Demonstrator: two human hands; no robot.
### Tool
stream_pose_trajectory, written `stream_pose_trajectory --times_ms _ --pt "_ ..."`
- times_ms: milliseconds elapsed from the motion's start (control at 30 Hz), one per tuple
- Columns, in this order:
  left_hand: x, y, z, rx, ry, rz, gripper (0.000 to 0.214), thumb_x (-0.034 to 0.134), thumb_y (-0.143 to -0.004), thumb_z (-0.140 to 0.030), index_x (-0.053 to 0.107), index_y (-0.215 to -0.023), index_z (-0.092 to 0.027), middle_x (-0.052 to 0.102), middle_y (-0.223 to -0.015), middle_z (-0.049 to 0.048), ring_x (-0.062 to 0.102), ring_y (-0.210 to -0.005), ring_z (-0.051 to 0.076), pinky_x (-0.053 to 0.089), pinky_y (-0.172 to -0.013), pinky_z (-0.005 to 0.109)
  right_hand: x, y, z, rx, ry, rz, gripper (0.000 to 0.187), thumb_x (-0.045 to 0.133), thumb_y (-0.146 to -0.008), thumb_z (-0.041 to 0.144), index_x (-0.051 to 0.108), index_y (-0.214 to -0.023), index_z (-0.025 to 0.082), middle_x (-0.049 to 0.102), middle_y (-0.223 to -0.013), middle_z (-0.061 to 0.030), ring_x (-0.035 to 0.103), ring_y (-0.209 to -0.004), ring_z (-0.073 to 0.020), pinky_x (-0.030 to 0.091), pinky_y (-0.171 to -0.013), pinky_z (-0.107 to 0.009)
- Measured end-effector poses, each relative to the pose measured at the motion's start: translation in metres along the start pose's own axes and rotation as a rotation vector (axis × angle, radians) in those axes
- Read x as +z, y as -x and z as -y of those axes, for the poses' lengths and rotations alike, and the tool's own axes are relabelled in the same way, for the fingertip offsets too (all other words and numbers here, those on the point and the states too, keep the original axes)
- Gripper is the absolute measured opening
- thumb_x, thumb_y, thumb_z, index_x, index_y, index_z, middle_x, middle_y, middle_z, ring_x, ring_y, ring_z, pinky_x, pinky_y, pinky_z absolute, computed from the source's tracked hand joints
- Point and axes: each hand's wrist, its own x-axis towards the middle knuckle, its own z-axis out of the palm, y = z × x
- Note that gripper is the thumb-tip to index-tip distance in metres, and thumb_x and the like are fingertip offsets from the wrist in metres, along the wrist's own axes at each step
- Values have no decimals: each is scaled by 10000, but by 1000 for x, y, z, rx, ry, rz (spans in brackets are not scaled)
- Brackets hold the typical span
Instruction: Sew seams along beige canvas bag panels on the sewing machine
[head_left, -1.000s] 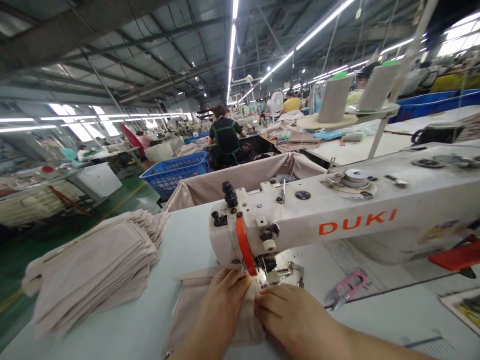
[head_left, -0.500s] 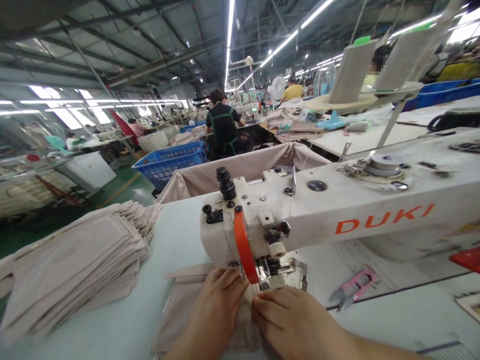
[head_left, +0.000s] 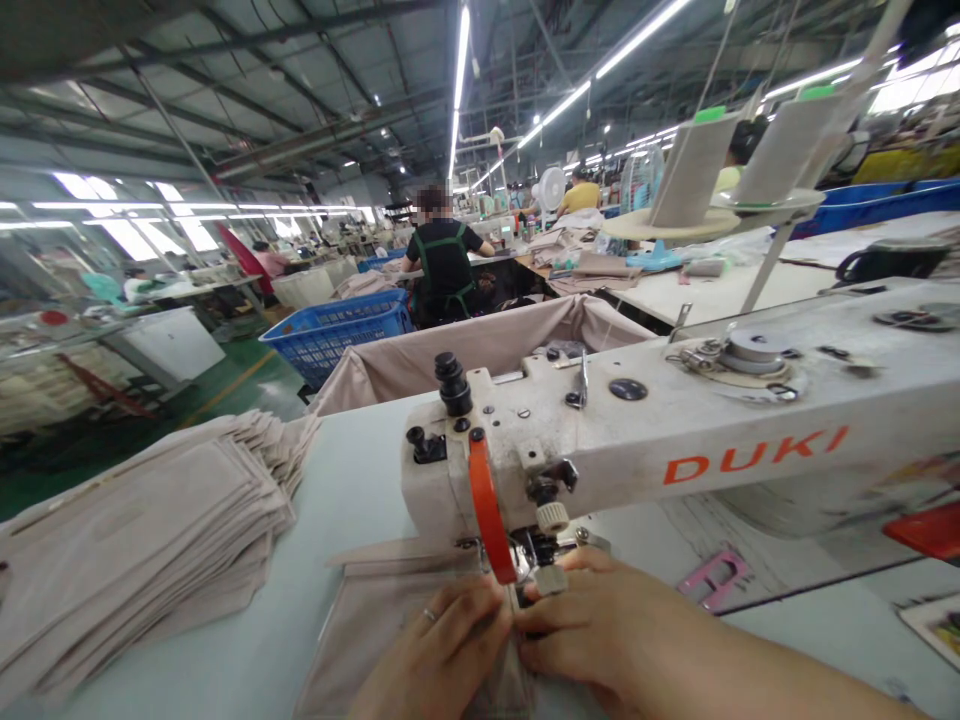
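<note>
A white DUKI sewing machine (head_left: 675,420) stretches across the table, its head with an orange guard (head_left: 489,510) facing me. A beige fabric piece (head_left: 375,620) lies flat under the needle area. My left hand (head_left: 442,655), a ring on one finger, presses on the fabric just left of the presser foot (head_left: 544,570). On the other side my right hand (head_left: 615,625) holds the fabric edge, fingers touching the foot. The two hands meet in front of the needle.
A tall stack of beige fabric pieces (head_left: 142,540) lies at the left of the table. Pink thread snips (head_left: 716,575) rest right of the needle plate. Behind the machine hang a cloth bin (head_left: 480,350), a blue basket (head_left: 330,335) and thread cones (head_left: 694,165). Other people work farther back.
Both hands slid closer to me and the right hand moved up against the presser foot. The view shifted slightly, hiding part of the pink snips behind my right hand.
</note>
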Motion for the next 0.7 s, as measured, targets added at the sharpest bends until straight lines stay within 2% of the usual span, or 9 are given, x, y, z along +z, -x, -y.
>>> stream_pose_trajectory --times_ms 67,133,200,300,367,433,500,567,700 --pt "5 8 -2 61 -23 -66 259 458 -1013 -277 628 -1166 -156 743 -1102 63 683 -1079 177 567 -958 252 -24 8 -6 72 -93 31 298 613 -858 73 683 -1068 272 710 -1077 1 631 -1039 -182 455 -926 -323" --pt "6 9 -7 56 -31 -39 246 447 -980 -165 636 -1137 -152 754 -1090 52 687 -1099 161 557 -978 235 -29 11 -14 172 -80 10 340 601 -815 18 672 -1046 257 692 -1074 -21 621 -1031 -207 457 -902 -345" --pt "3 5 -13 6 -36 -32 309 425 -905 -62 647 -1096 -157 766 -1059 39 709 -1056 150 572 -950 219 -18 7 -22 312 14 -82 269 651 -791 36 657 -989 219 679 -997 -44 618 -966 -239 469 -842 -362" --pt "-3 -4 -20 -94 -51 -44 322 409 -887 -57 656 -1066 -159 769 -1012 48 733 -971 168 603 -910 255 8 -3 -25 444 131 -202 129 685 -821 97 626 -895 184 652 -871 -50 604 -838 -241 469 -739 -356" --pt "-7 -6 -20 -106 -44 -40 278 422 -947 -104 654 -1091 -157 762 -995 52 731 -940 156 600 -906 237 17 -6 -19 341 109 -209 71 660 -869 136 614 -872 190 648 -884 -45 593 -838 -232 465 -739 -353" --pt "-11 -6 -17 -100 -41 -21 285 417 -989 -117 637 -1167 -153 751 -1056 54 714 -998 132 572 -942 200 20 -5 -10 127 25 -164 22 613 -929 181 625 -920 196 658 -944 -36 592 -883 -213 466 -781 -344" --pt "-13 -4 -14 -106 -64 8 342 381 -1004 -94 601 -1261 -151 726 -1170 59 678 -1109 120 539 -994 192 21 -1 -2 -53 -41 -110 78 572 -982 234 639 -985 195 671 -970 -24 599 -917 -192 465 -821 -330" --pt "-11 -2 -14 -88 -88 57 389 365 -1003 -77 579 -1315 -169 703 -1235 51 648 -1177 126 523 -1032 214 25 1 2 -119 -27 -81 100 573 -998 264 645 -997 195 684 -975 -6 609 -937 -179 464 -835 -322" --pt "2 -3 -20 -36 -131 52 338 395 -1013 -108 632 -1239 -194 718 -1160 38 663 -1143 151 525 -1055 275 36 2 0 -163 71 -144 108 624 -976 279 633 -910 194 692 -933 14 620 -911 -178 464 -769 -330"
